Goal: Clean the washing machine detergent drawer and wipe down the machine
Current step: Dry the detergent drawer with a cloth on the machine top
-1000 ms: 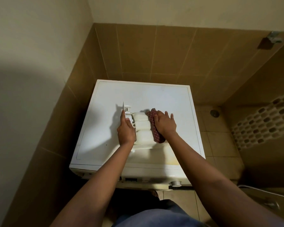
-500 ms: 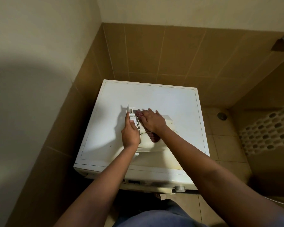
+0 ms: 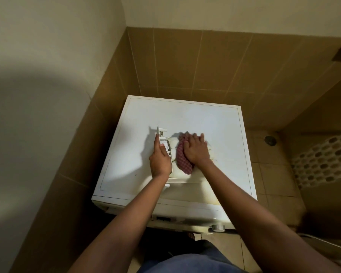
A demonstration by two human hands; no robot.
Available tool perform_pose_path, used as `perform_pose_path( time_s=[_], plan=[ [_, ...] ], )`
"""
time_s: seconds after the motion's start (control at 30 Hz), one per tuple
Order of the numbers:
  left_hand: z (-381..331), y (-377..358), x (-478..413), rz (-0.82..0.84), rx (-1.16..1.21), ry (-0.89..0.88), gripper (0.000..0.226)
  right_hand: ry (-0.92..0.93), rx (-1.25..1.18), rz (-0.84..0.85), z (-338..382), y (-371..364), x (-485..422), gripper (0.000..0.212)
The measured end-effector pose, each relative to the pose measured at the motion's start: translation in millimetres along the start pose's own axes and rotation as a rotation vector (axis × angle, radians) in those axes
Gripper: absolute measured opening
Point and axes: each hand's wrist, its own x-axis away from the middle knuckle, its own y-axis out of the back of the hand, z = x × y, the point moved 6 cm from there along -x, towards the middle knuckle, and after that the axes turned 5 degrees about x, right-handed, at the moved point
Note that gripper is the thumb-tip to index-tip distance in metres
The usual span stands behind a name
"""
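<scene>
Head view: drawer laid on top of the washing machine, within easy reach for wiping; steadied by left hand clasped round its upright front panel; right hand flat, fingers spread, pressing checked cloth onto the drawer, probably mid-wipe.

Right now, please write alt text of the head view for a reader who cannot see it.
Seen from above, a person's left hand holds a white detergent drawer on top of a white washing machine, while the right hand presses a red checked cloth into it. Brown tiled walls stand behind.
</scene>
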Motion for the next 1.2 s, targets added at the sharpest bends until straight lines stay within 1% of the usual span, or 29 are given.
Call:
perform_pose_path(
  time_s=[0.07, 0.13, 0.2, 0.27, 0.33, 0.4, 0.43, 0.47, 0.6, 0.67, 0.77, 0.83, 0.87, 0.9, 0.97, 1.03, 1.07, 1.13, 1.2],
  plan=[
    [0.9, 0.1, -1.5, -0.001, -0.009, -0.005, 0.046, 0.106, -0.018, 0.004, 26.8, -13.4, 8.8, 0.055],
    [1.4, 0.4, -1.9, 0.005, -0.012, -0.004, 0.046, 0.181, -0.032, -0.027, 38.1, -15.5, 17.8, 0.053],
    [1.6, 0.7, -0.7, 0.007, -0.014, -0.001, 0.046, 0.253, -0.033, -0.047, 33.5, -11.7, 22.3, 0.05],
    [0.9, 1.0, 0.1, 0.006, -0.009, 0.005, 0.046, 0.295, 0.033, -0.058, 18.5, -7.4, 24.4, 0.048],
    [1.4, 1.0, 0.7, 0.008, 0.013, 0.018, 0.045, 0.226, 0.102, -0.115, -1.7, -2.1, 27.9, 0.049],
    [2.1, -0.1, 0.5, 0.018, 0.022, 0.022, 0.045, 0.097, 0.158, -0.173, -13.4, -0.6, 39.2, 0.061],
    [2.5, -0.6, 0.2, 0.025, 0.024, 0.024, 0.045, 0.069, 0.171, -0.18, -12.2, -3.3, 45.2, 0.068],
    [2.5, -1.3, -0.1, 0.029, 0.024, 0.022, 0.045, 0.073, 0.167, -0.177, -7.1, -6.6, 51.4, 0.071],
    [3.4, -2.0, -2.3, 0.03, 0.028, 0.003, 0.045, 0.258, 0.107, -0.189, 20.7, -15.1, 74.9, 0.077],
    [2.6, -1.8, -2.0, 0.032, 0.03, -0.011, 0.045, 0.331, 0.093, -0.17, 22.3, -21.3, 81.0, 0.077],
    [0.3, -1.3, -1.4, 0.026, 0.007, -0.019, 0.045, 0.403, 0.061, -0.135, 11.7, -19.1, 83.4, 0.071],
    [0.6, -0.9, -0.4, 0.027, -0.016, -0.02, 0.046, 0.451, 0.107, -0.178, -5.6, -13.6, 87.4, 0.064],
    [1.0, -1.4, 0.1, 0.031, -0.021, -0.021, 0.046, 0.439, 0.123, -0.219, -19.6, -10.9, 90.4, 0.061],
    [1.6, -0.7, -0.5, 0.029, -0.018, -0.021, 0.046, 0.387, 0.114, -0.25, -34.2, -10.0, 92.8, 0.059],
    [1.5, -0.7, 0.4, 0.029, -0.003, -0.031, 0.046, 0.219, 0.068, -0.302, -60.3, -10.8, 101.5, 0.059],
    [0.8, -0.2, -0.1, 0.022, 0.004, -0.041, 0.046, 0.104, 0.013, -0.328, -63.9, -15.7, 106.9, 0.061],
    [0.7, -0.7, -0.6, 0.02, 0.001, -0.038, 0.046, 0.083, -0.009, -0.33, -57.9, -18.2, 107.6, 0.061],
    [1.7, -1.0, -1.4, 0.018, -0.005, -0.019, 0.046, 0.139, -0.022, -0.321, -35.4, -21.7, 107.5, 0.058],
    [2.1, -0.2, -1.7, 0.017, -0.012, -0.011, 0.046, 0.285, 0.028, -0.284, -10.5, -29.6, 109.4, 0.055]
  ],
)
